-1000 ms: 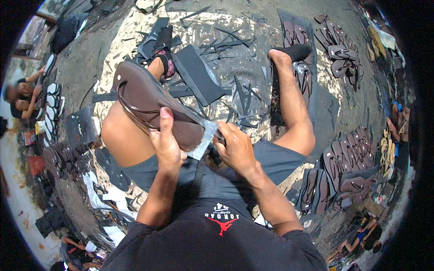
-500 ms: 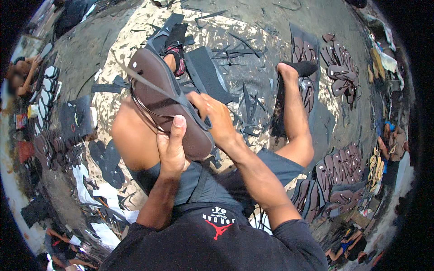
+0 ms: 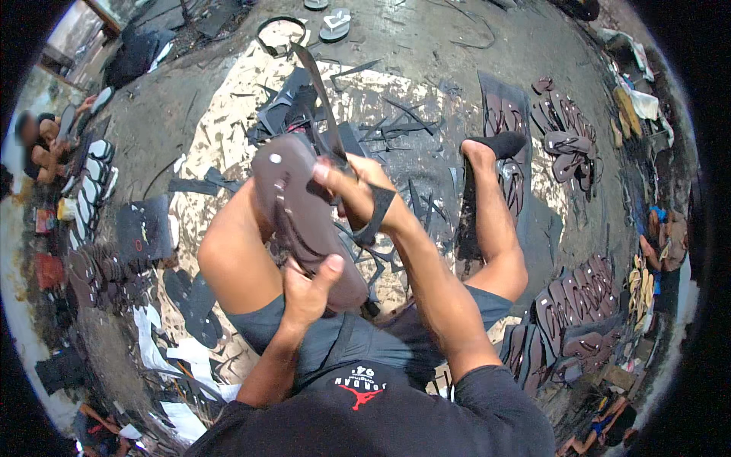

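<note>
A brown flip-flop [image 3: 285,174] with a thong strap is held tilted over my lap, its heel end toward me. My left hand [image 3: 306,293] grips it by the heel part, thumb on top. At its right edge, near the front half, is my right hand [image 3: 365,186], fingers curled and slightly blurred. A long dark rubber-like strip [image 3: 318,85] stands up from the right hand, and a dark loop [image 3: 375,217] curves over that wrist. The right fingertips are partly hidden, so a tool there cannot be made out.
Black offcuts [image 3: 392,122] litter the pale, worn sheet between my legs. Rows of brown flip-flops [image 3: 575,293] lie at right, with more [image 3: 565,141] farther off. White-soled pairs [image 3: 95,171] line the left side, near another person [image 3: 47,145]. White scraps [image 3: 194,354] lie by my left side.
The flip-flop has moved right and toward me. My right hand has turned, and the strip that crossed the sole now rises away from it. My view has tilted farther ahead.
</note>
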The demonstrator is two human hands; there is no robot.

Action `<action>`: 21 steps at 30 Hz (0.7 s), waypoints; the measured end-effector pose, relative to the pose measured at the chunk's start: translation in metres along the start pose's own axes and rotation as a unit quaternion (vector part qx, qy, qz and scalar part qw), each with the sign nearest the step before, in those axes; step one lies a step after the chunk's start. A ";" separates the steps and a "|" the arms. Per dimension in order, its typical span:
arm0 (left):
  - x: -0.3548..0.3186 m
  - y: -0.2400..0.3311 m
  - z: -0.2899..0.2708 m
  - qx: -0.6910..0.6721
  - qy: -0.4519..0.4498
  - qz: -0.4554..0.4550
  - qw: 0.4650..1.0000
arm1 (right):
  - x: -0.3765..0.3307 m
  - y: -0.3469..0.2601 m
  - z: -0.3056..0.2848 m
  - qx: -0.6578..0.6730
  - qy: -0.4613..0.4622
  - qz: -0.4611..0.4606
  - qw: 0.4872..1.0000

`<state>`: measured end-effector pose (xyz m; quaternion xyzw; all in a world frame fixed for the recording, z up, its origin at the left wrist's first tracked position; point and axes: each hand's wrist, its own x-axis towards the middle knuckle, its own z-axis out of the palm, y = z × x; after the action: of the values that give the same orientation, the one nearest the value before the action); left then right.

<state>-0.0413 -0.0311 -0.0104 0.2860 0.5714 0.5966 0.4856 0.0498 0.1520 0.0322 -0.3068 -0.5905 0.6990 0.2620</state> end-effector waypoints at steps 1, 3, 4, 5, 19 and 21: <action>-0.008 -0.004 0.005 0.055 -0.008 0.044 0.998 | -0.014 -0.006 -0.004 -0.058 0.013 0.016 0.998; -0.002 -0.006 -0.008 -0.012 -0.078 0.103 0.992 | -0.038 -0.004 -0.011 -0.061 0.061 -0.069 0.994; 0.013 0.002 -0.023 -0.199 -0.058 0.055 0.977 | -0.050 -0.008 -0.016 -0.067 0.069 -0.064 0.993; 0.022 0.024 -0.019 -0.171 -0.027 0.041 0.984 | -0.063 -0.002 -0.017 -0.073 0.077 -0.050 0.993; 0.001 0.083 0.002 -0.062 0.049 -0.111 0.991 | -0.176 0.068 0.024 -0.259 0.085 -0.123 0.954; -0.007 0.073 -0.005 -0.038 0.078 -0.104 0.991 | -0.197 0.081 0.030 -0.274 0.098 -0.069 0.954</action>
<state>-0.0619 -0.0302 0.0599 0.1590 0.6115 0.5841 0.5096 0.1604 -0.0248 -0.0209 -0.3925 -0.7505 0.4567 0.2723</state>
